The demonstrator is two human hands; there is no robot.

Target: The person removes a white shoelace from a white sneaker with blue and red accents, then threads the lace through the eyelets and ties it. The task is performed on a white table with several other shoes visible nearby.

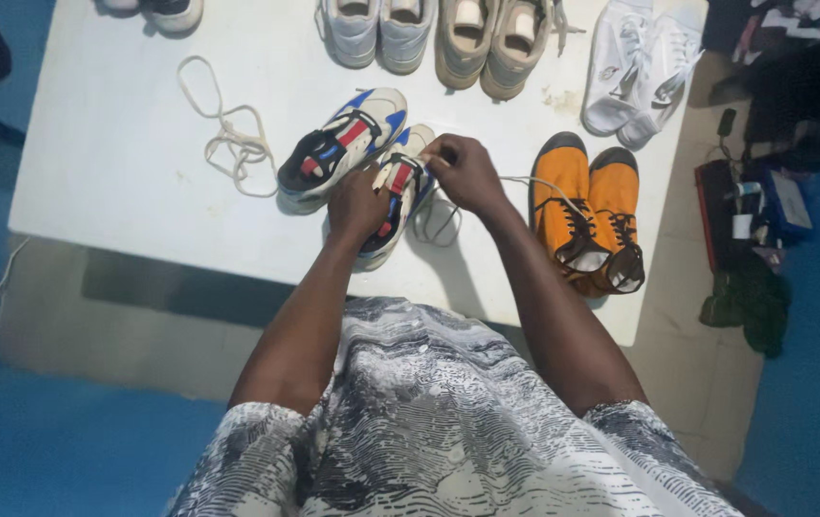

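Here, both hands work at one low white sneaker with blue, red and black panels (398, 191), which lies near the front edge of the white rectangular surface (113, 144). The left hand (356, 204) lies over the middle of that shoe, fingers curled down on its tongue and side, pressing it in place. The right hand (465, 172) is at the shoe's far end, fingertips pinched together on a thin white lace (534, 182); the lace runs off to the right over the surface, and a loop of it lies just beside the shoe, under the right wrist.

The matching sneaker of the pair (341, 148) sits just to the left, touching the first, with its opening facing the camera. A loose cream-coloured lace (233, 139) lies coiled further left. To the right, near the right forearm, stands a pair of orange high-top shoes with black laces (590, 211). Along the far edge are a pair of pale grey sneakers (378, 31), a pair of beige sneakers (493, 40) and a pair of white shoes (642, 72).
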